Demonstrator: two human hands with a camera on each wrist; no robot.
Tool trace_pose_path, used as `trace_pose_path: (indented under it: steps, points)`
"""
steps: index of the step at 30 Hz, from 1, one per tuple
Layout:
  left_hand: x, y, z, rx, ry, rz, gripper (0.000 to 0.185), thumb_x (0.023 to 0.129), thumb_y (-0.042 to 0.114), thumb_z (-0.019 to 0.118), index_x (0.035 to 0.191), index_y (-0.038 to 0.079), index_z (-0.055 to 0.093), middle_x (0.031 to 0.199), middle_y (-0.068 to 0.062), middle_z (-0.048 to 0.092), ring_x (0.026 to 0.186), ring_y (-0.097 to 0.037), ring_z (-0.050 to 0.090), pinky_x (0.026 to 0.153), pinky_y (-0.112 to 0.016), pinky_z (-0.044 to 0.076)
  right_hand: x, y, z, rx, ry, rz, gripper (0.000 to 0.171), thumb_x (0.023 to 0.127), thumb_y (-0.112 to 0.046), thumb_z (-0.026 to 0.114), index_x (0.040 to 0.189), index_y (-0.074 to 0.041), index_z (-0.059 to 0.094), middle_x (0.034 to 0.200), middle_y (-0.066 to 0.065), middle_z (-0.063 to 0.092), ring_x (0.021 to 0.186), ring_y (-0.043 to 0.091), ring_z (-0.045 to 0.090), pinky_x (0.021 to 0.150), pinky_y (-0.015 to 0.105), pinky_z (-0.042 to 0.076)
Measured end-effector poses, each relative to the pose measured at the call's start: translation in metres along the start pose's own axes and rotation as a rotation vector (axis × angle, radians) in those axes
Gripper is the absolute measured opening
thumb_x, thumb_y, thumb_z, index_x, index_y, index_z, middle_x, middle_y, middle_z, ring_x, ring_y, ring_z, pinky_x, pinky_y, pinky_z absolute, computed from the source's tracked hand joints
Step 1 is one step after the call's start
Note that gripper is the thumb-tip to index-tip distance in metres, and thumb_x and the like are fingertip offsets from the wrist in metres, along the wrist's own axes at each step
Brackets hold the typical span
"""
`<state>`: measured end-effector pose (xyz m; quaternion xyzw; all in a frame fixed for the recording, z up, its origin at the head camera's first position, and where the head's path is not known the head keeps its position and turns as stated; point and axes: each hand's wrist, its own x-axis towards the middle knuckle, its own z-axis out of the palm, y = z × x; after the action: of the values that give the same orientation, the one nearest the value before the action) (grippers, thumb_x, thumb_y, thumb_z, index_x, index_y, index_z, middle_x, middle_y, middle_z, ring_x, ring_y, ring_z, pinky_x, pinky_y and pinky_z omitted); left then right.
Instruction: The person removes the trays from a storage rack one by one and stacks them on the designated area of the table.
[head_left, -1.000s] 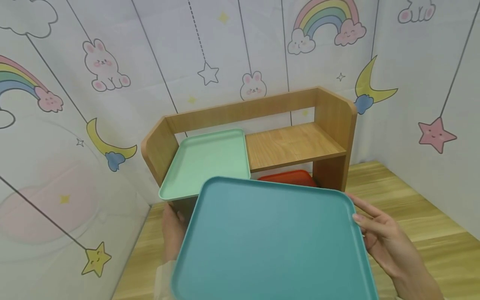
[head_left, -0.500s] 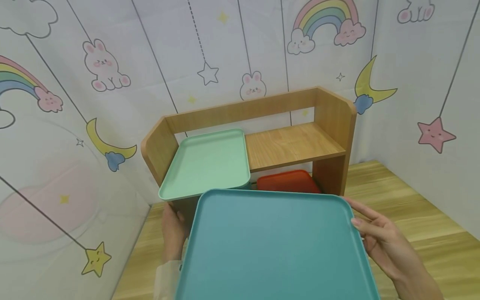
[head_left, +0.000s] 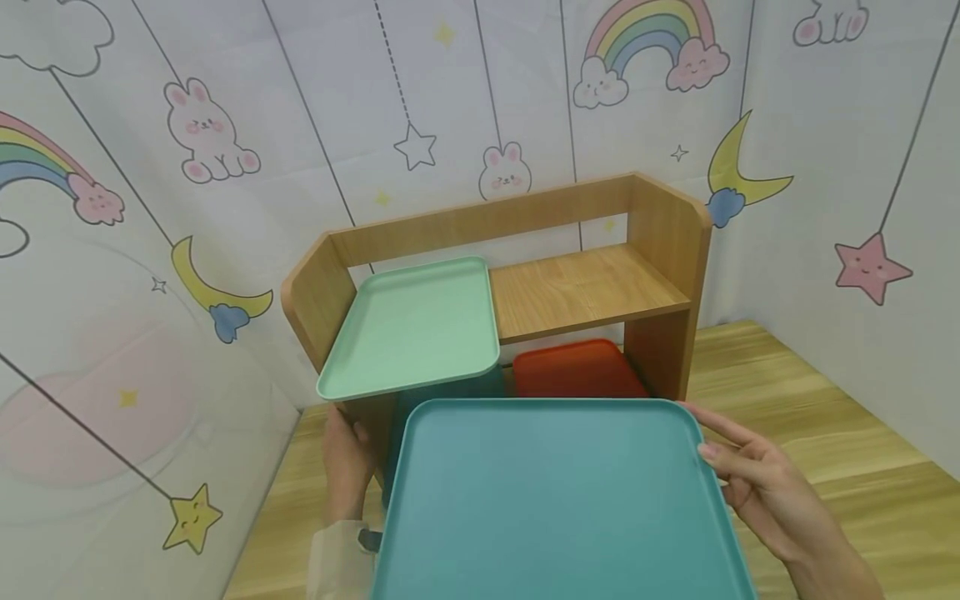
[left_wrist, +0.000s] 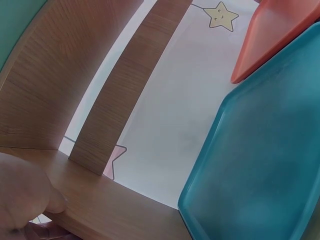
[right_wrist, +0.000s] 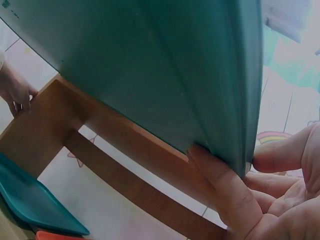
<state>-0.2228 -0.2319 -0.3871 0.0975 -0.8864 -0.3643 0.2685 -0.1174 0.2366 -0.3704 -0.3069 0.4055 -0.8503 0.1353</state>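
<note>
My right hand (head_left: 757,483) grips the right edge of a large teal tray (head_left: 555,500), held level in front of a wooden shelf (head_left: 585,287). In the right wrist view its fingers (right_wrist: 225,195) pinch that tray's rim (right_wrist: 150,65) from below. My left hand (head_left: 345,467) holds the shelf's left side panel; the left wrist view shows it (left_wrist: 25,195) against the wood. A mint green tray (head_left: 416,321) lies on the shelf's top left. Under the shelf sit a second teal tray (left_wrist: 260,165) and a red tray (head_left: 573,371).
The shelf stands on a wooden table (head_left: 825,417) against a wall papered with cartoon rainbows and stars. The right half of the top board (head_left: 592,283) is bare wood. The table stretches to the right of the shelf.
The held teal tray has come down and back toward me, uncovering more of the red tray and the second teal tray under the shelf. My left hand has stayed put.
</note>
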Motion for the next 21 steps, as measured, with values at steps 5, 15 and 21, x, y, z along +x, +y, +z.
trace_pose_path:
  steps: [5, 15, 21]
  points:
    - [-0.001, 0.0, 0.0, 0.008, 0.006, 0.007, 0.035, 0.092, -0.003, 0.037, 0.126, -0.012, 0.041, 0.124, -0.036, 0.05, 0.117, -0.051, 0.049, 0.1, -0.06, 0.038, -0.001, 0.003, -0.003, -0.016, 0.011, 0.004, 0.054, 0.1, 0.009, 0.015, 0.146, -0.008, 0.036, 0.133, 0.01, 0.06, 0.11, 0.019, 0.065, 0.084, 0.031, 0.056]
    - [-0.002, 0.001, -0.001, 0.02, 0.006, 0.037, 0.035, 0.092, -0.004, 0.037, 0.126, -0.013, 0.041, 0.123, -0.036, 0.051, 0.116, -0.051, 0.049, 0.099, -0.06, 0.039, -0.004, 0.011, -0.014, -0.056, 0.034, 0.043, 0.054, 0.101, 0.006, 0.018, 0.146, -0.014, 0.038, 0.132, 0.006, 0.061, 0.106, 0.017, 0.066, 0.081, 0.031, 0.057]
    - [-0.001, 0.0, -0.001, 0.02, 0.009, 0.044, 0.036, 0.092, -0.004, 0.036, 0.127, -0.014, 0.04, 0.124, -0.037, 0.05, 0.118, -0.052, 0.048, 0.101, -0.061, 0.037, -0.006, 0.013, -0.019, -0.057, 0.042, 0.088, 0.053, 0.102, 0.003, 0.02, 0.146, -0.019, 0.039, 0.128, 0.005, 0.063, 0.101, 0.017, 0.067, 0.08, 0.031, 0.057]
